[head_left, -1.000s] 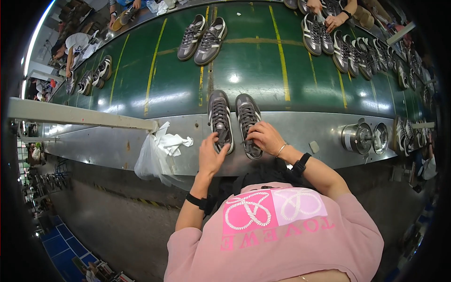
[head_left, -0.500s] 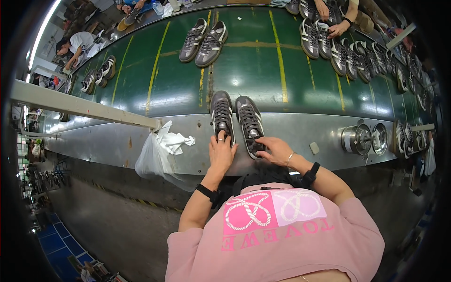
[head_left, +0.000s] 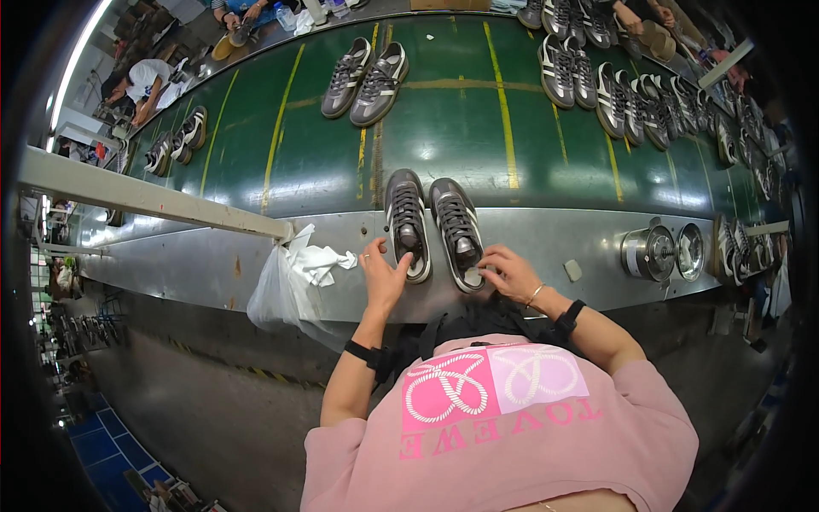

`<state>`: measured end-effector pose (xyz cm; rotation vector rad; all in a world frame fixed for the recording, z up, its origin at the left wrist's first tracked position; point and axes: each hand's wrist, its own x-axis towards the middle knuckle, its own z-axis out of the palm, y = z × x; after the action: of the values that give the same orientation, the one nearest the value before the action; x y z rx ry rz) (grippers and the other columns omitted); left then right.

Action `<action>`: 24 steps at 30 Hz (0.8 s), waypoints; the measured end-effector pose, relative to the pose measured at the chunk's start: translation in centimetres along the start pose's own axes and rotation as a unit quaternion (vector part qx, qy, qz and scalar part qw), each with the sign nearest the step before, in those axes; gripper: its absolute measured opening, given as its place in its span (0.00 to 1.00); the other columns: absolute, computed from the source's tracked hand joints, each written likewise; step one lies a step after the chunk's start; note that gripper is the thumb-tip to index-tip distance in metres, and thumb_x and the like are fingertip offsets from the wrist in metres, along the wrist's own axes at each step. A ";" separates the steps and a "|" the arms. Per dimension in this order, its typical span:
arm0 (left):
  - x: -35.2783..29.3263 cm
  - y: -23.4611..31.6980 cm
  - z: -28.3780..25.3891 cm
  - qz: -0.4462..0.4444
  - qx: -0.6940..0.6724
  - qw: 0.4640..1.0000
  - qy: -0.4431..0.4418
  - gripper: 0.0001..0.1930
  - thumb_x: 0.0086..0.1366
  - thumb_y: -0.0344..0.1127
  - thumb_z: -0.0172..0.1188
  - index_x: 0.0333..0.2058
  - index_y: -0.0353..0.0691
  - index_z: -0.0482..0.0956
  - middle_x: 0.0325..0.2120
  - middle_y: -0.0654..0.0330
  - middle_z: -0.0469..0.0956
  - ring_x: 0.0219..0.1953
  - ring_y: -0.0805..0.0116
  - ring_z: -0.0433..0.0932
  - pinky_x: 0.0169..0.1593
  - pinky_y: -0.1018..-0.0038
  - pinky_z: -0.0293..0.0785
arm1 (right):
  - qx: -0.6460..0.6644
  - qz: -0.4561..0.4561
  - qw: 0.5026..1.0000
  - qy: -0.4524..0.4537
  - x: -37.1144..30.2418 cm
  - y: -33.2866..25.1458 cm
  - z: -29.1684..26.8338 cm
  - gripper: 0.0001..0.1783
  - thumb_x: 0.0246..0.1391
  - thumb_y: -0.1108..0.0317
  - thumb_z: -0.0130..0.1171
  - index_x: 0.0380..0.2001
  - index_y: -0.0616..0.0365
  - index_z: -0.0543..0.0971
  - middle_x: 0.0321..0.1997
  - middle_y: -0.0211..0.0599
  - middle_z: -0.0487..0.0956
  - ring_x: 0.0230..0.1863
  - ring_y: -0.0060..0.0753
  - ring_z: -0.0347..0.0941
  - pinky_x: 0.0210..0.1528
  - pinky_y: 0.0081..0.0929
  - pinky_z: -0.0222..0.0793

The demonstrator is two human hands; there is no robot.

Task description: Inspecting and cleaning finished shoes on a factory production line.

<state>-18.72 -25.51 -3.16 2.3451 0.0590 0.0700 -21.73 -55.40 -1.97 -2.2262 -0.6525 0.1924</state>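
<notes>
Left grip (head_left: 386,277): spread loosely, thumb at left shoe (head_left: 406,205)'s opening; no firm hold visible.
Right grip (head_left: 514,275): fingers bent beside right shoe (head_left: 452,213)'s opening; can't tell if pinching.
Shoes: between grips, on metal surface (head_left: 546,243), toes ahead over green belt (head_left: 444,145).
Progress: both laced; openings seemingly unfinished.
Look: dark, glossy, pale stripes.

Wide L head cam looks dn on nearby bench (head_left: 537,243) w/ belt (head_left: 444,141) beyond.
</notes>
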 end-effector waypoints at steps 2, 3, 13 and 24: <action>0.8 -1.8 0.6 -0.065 -0.009 0.997 -0.041 0.37 0.52 0.41 0.70 0.58 0.36 0.63 0.47 0.44 0.71 0.50 0.47 0.65 0.56 0.56 0.59 | 0.063 0.234 0.970 0.030 -0.1 -1.3 -1.0 0.31 0.50 0.57 0.68 0.55 0.59 0.71 0.55 0.45 0.71 0.40 0.39 0.76 0.44 0.31 0.73; 1.5 -2.2 1.5 -0.113 -0.014 0.990 -0.082 0.37 0.51 0.37 0.67 0.58 0.34 0.61 0.48 0.42 0.69 0.52 0.45 0.64 0.58 0.54 0.57 | 0.067 0.254 0.964 0.051 -0.4 -0.2 -0.2 0.41 0.46 0.54 0.71 0.59 0.58 0.66 0.54 0.51 0.69 0.36 0.37 0.75 0.43 0.29 0.74; 0.6 -2.0 4.4 -0.159 -0.070 0.970 -0.167 0.45 0.51 0.27 0.57 0.66 0.29 0.43 0.59 0.32 0.59 0.61 0.34 0.61 0.67 0.55 0.54 | 0.089 0.353 0.931 -0.017 2.7 4.7 5.6 0.40 0.50 0.65 0.53 0.67 0.60 0.55 0.59 0.70 0.62 0.60 0.69 0.59 0.66 0.48 0.56; 2.3 5.3 -2.1 -0.293 -0.364 0.855 -0.224 0.41 0.67 0.59 0.52 0.70 0.46 0.47 0.43 0.53 0.76 0.27 0.71 0.75 0.27 0.78 0.70 | 0.379 0.380 0.843 0.035 6.6 -2.8 -4.7 0.36 0.62 0.44 0.47 0.68 0.50 0.60 0.48 0.39 0.75 0.35 0.30 0.73 0.31 0.33 0.75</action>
<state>-16.41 -27.58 2.11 1.4522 0.4335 -0.6451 -15.56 -53.55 3.77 -1.5710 0.3629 0.6390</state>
